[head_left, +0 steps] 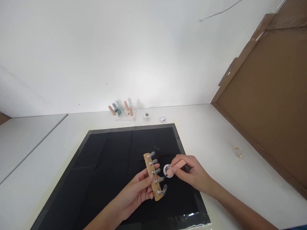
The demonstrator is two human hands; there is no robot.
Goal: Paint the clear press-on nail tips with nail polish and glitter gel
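My left hand (136, 191) holds a wooden strip (152, 176) by its left edge, over a black mat (107, 166). Several grey nail tips (156, 171) stand on metal pegs along the strip's right side. My right hand (192, 174) grips a peach-coloured polish brush cap (176, 167), its end pointing left toward the nail tips. A small round white jar (166, 169) sits just under the cap's tip, between the strip and my right hand.
Several nail polish bottles (121, 111) stand at the table's back edge by the white wall, with a small pot (146, 116) and a white lid (162, 119) beside them. A brown cardboard panel (268, 105) leans at the right. Two small discs (238, 152) lie on the white table.
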